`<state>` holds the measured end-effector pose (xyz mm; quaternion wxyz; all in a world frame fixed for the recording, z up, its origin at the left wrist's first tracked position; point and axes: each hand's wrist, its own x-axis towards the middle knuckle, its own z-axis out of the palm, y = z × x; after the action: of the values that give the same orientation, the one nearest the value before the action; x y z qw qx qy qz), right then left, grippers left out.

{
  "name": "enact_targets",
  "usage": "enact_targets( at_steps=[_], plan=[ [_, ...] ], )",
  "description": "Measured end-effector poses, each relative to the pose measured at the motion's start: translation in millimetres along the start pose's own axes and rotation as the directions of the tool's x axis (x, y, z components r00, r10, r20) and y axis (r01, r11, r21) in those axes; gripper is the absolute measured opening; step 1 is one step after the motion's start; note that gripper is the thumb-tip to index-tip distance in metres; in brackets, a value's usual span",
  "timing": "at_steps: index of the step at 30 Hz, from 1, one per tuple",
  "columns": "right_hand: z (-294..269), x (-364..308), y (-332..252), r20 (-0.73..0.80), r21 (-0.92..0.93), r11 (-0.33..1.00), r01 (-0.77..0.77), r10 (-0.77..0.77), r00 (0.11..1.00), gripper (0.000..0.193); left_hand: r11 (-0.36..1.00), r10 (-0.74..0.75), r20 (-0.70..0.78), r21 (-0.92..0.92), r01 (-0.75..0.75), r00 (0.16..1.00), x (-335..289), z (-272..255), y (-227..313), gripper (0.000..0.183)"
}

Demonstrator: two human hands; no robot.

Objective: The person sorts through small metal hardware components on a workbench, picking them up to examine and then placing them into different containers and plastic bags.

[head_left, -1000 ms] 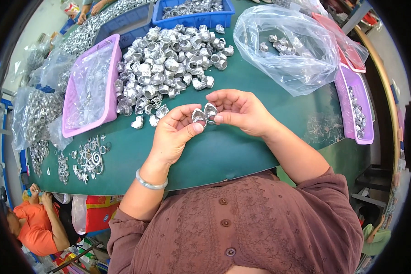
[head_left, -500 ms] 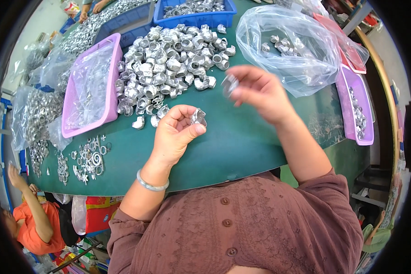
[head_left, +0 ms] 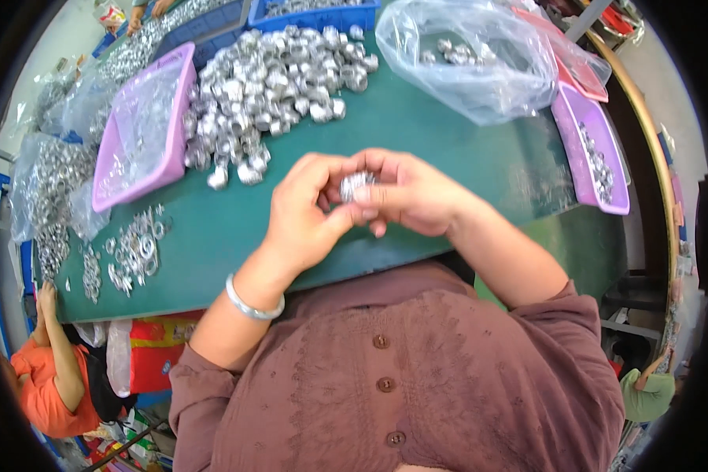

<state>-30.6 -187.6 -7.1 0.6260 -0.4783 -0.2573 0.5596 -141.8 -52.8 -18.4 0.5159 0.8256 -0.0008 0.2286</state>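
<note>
Head view is showing both hands meeting just above the near edge of the green bench point(head_left: 417, 134). The left hand point(head_left: 307, 212) is coming up from the lower left with a silver bangle point(head_left: 252, 299) on its wrist, its fingers curling inward and its thumb pressing toward the middle. The right hand point(head_left: 413, 193) is reaching in from the right, fingers folded over and the thumb lying along the near side. Both hands are closing together on one small silver metal ring piece point(head_left: 354, 186), which is sitting pinched between the fingertips of the two hands; whether a second piece is hiding behind the fingers cannot be told. The piece is looking shiny, round and ribbed, like the ones in the heap of silver metal pieces point(head_left: 275, 86) lying far and left of the hands. A purple tray point(head_left: 145, 130) is lying to the left of that heap, a clear plastic bag point(head_left: 468, 59) is sitting far right, and another purple tray point(head_left: 594, 157) is resting at the right edge.

Half a second ago the right hand was lifting away toward the bag with a piece, while the left hand was holding one alone; now the right hand is back against the left.
</note>
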Motion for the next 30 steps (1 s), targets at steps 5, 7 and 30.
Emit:
enact_targets(
  at_steps=[5,7,30],
  plan=[
    [11.0,-24.4,-17.6,-0.068,-0.192,0.981,0.035,-0.049,0.996,0.025,0.997,0.022,0.064,-0.07,-0.017,0.998,-2.9,5.6,15.9,0.047],
    [10.4,-32.7,-17.3,-0.044,-0.235,0.97,0.068,-0.081,0.996,0.023,0.998,0.061,0.118,-0.011,-0.06,0.991,-3.0,5.0,24.2,0.049],
    [48.4,-107.0,-6.2,-0.06,-0.432,0.895,0.11,-0.15,0.987,0.028,0.993,0.121,0.286,-0.032,-0.117,0.951,-44.6,12.1,81.4,0.04]
  ],
)
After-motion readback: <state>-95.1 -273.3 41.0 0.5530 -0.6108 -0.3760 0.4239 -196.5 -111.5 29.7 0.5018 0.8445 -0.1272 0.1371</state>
